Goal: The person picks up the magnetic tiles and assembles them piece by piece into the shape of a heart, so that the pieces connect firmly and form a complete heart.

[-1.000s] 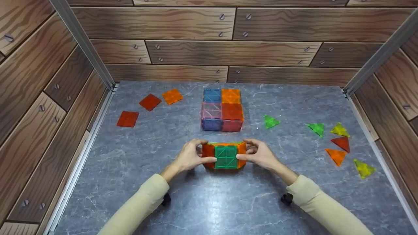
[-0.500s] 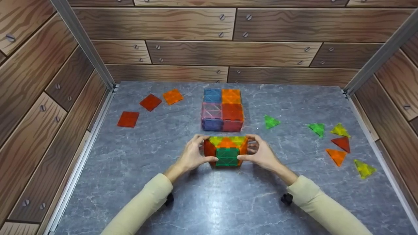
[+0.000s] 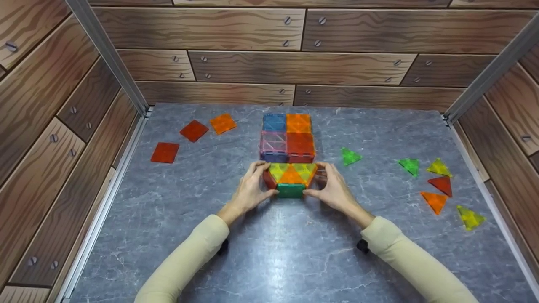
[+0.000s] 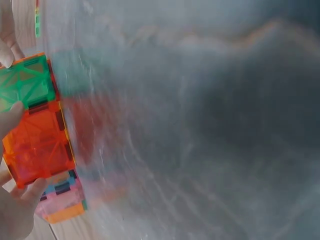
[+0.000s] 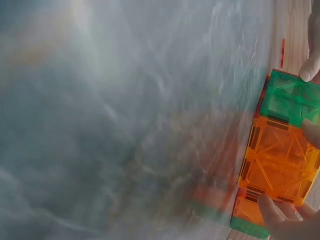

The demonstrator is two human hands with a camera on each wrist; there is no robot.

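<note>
My left hand (image 3: 249, 188) and right hand (image 3: 334, 188) hold a half-hexagon block of translucent magnetic tiles (image 3: 291, 173) from both sides. Yellow and orange triangles form its top. The green square tile (image 3: 290, 190) faces me, between both thumbs. A red-orange square tile (image 4: 39, 142) makes its left side and an orange one (image 5: 277, 160) its right. Just behind stands a larger block of magnetic tiles (image 3: 287, 139), with blue, orange, pink and red squares on top. Its lower front is hidden; I cannot tell whether the two blocks touch.
Flat on the grey tabletop (image 3: 269, 252) at left lie two red squares (image 3: 165, 152) and an orange square (image 3: 223, 123). At right lie a green triangle (image 3: 350, 156) and several more triangles (image 3: 436, 202). Wood-patterned walls (image 3: 294, 67) surround the table.
Both hands have moved the half-hexagon block away from me, up to the larger block. It has tipped so that its triangle top shows more and its green front less.
</note>
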